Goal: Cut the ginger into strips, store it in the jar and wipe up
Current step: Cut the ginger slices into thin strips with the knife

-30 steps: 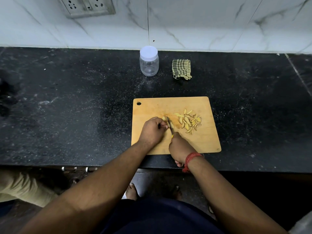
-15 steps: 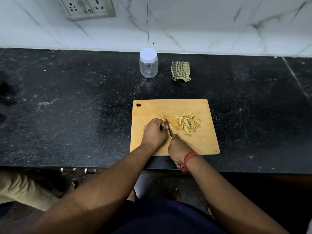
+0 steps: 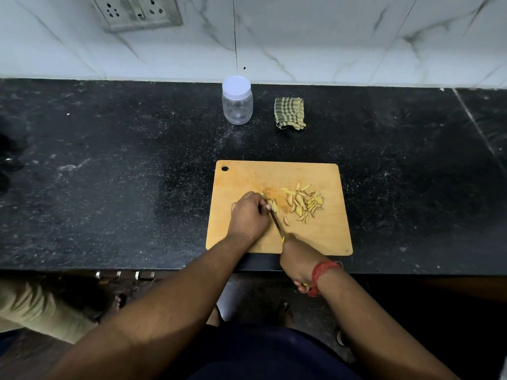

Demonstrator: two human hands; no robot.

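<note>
A wooden cutting board (image 3: 326, 234) lies on the black counter near its front edge. A pile of cut ginger strips (image 3: 304, 202) sits on the board's right half. My left hand (image 3: 249, 216) pinches the uncut ginger piece (image 3: 271, 205) against the board. My right hand (image 3: 297, 259) grips a knife (image 3: 277, 224) by its yellow handle, the blade lying right beside the left fingertips. A clear plastic jar (image 3: 237, 101) with its white lid on stands at the back of the counter. A folded green checked cloth (image 3: 289, 113) lies to its right.
A black stone counter (image 3: 123, 174) runs left and right, backed by a white marble wall with a socket panel (image 3: 138, 12). Another person's leg in beige trousers (image 3: 33, 305) stands at the lower left, below the counter edge.
The camera has tilted slightly. The knife has been drawn back toward me along the ginger piece, and one more strip lies loose beside the blade. The left hand stays on the ginger.
</note>
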